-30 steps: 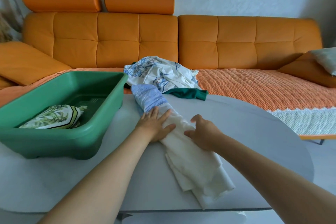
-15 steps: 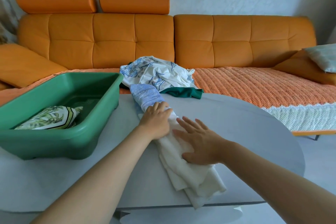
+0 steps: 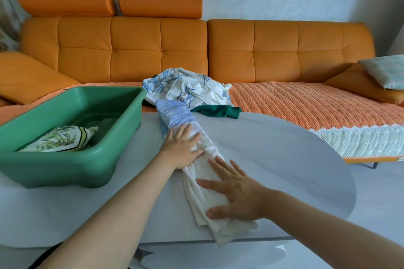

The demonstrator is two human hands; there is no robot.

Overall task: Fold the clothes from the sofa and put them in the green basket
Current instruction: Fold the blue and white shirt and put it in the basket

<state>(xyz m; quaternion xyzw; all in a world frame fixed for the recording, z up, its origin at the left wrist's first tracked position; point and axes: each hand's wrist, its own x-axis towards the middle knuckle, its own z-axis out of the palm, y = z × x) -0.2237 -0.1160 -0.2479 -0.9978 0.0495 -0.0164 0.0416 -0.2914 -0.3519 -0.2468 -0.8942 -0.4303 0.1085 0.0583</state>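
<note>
Head view: the left hand [image 3: 183,148] and right hand [image 3: 236,194] lie flat, fingers straight, pressing a long white garment [image 3: 193,197] on the desk [image 3: 273,159] right of the green basket [image 3: 72,159]; smoothing seems the step in hand, and next it likely needs folding end over end to fit.

Left hand [image 3: 181,150], right hand [image 3: 238,201] on garment [image 3: 218,230]

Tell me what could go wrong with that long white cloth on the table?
The white cloth hangs past the front edge of the table near the right hand, so it might slide off. It lies bunched under both flat hands, the left hand too, so wrinkles could get folded in. Its blue end seems to touch the clothes pile on the sofa and may drag some along.
</note>
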